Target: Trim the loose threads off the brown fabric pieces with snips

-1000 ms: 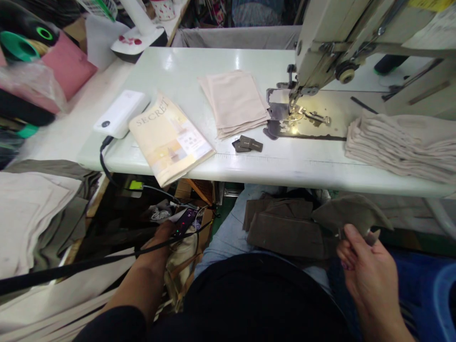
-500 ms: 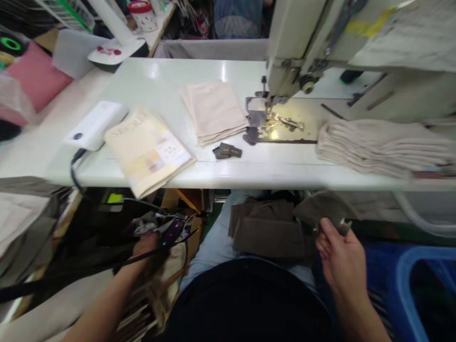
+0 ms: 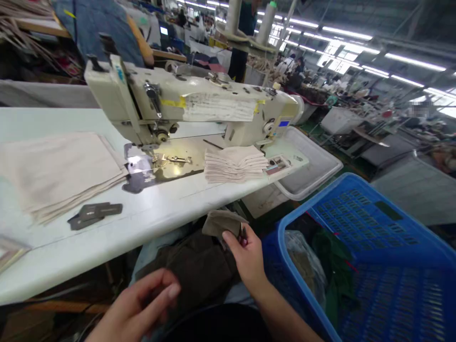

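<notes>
My right hand grips a dark brown-grey fabric piece just off the table's front edge. A small metal tool, perhaps thread snips, shows between its fingers, mostly hidden. My left hand is lower and to the left, fingers loosely curled, thumb apart, with nothing visible in it. More dark fabric pieces lie on my lap between the hands. On the white table stands a sewing machine. To the left of its needle are a stack of beige fabric and several dark labels.
A pleated beige fabric stack sits right of the needle plate. At my right stands a blue plastic basket with cloth and clear plastic inside. Behind the table end is a whitish tub. Another person is beyond the machine.
The view has swung right and up. My left hand has come from beside the power strip, under the table at left, to above my lap. My right hand still holds the fabric piece.
</notes>
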A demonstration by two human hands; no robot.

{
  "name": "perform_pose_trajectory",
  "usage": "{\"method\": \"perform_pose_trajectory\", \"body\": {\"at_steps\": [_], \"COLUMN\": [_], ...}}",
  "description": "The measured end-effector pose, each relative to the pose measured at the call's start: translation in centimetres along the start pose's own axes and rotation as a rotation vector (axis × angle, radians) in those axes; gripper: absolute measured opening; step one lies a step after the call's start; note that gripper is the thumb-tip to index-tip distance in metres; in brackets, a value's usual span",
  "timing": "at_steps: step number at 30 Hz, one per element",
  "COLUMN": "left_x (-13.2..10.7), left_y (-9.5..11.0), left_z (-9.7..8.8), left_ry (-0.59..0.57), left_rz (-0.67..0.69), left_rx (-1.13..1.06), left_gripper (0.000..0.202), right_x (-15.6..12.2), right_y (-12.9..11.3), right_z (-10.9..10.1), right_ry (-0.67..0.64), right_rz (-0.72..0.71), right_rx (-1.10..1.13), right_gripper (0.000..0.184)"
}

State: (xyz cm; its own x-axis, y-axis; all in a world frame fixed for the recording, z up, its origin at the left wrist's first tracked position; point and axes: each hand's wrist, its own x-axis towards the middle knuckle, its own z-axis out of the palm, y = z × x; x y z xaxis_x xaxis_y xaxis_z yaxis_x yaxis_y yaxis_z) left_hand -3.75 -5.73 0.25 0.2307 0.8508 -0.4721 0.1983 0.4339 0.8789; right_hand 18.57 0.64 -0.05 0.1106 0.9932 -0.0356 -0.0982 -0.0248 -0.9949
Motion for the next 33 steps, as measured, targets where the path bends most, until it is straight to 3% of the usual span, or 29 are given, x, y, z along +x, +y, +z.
{"method": "perform_pose_trajectory", "body": {"at_steps": [5, 8, 18, 22, 27, 30, 33], "left_x": [4.9, 6.6, 9.0, 9.3, 9.4, 9.4, 9.4], "left_y": [6.9, 8.7, 8.1, 7.3, 7.1, 7.5, 7.5], "left_z": [4.4, 5.6, 6.9, 7.5, 8.5, 8.7, 8.4], "left_ry": [0.073, 0.007, 0.073, 0.118, 0.16, 0.136, 0.123], "left_rz": [0.11, 0.144, 0.236, 0.168, -0.014, -0.029, -0.007], "left_rx": [-0.08, -0.095, -0.068, -0.242, -0.564, -0.585, -0.525], "left_gripper": [0.052, 0.046, 0.028, 0.03, 0.036, 0.038, 0.039], "right_x": [-0.3, 0.0, 2.0, 2.2, 2.6, 2.6, 1.9], "right_y": [-1.4, -1.5, -0.9, -0.3, 0.3, 0.9, 1.7], "right_z": [-0.1, -0.2, -0.9, -1.3, -1.5, -1.5, -1.9], "right_ry": [-0.007, 0.019, 0.096, 0.092, 0.176, 0.21, 0.169], "right_rz": [-0.072, -0.021, 0.217, 0.394, 0.36, 0.302, 0.36], "right_rx": [-0.089, -0.028, 0.357, 0.517, 0.445, 0.374, 0.335], "right_gripper": [0.014, 0.015, 0.033, 0.043, 0.044, 0.043, 0.047]}}
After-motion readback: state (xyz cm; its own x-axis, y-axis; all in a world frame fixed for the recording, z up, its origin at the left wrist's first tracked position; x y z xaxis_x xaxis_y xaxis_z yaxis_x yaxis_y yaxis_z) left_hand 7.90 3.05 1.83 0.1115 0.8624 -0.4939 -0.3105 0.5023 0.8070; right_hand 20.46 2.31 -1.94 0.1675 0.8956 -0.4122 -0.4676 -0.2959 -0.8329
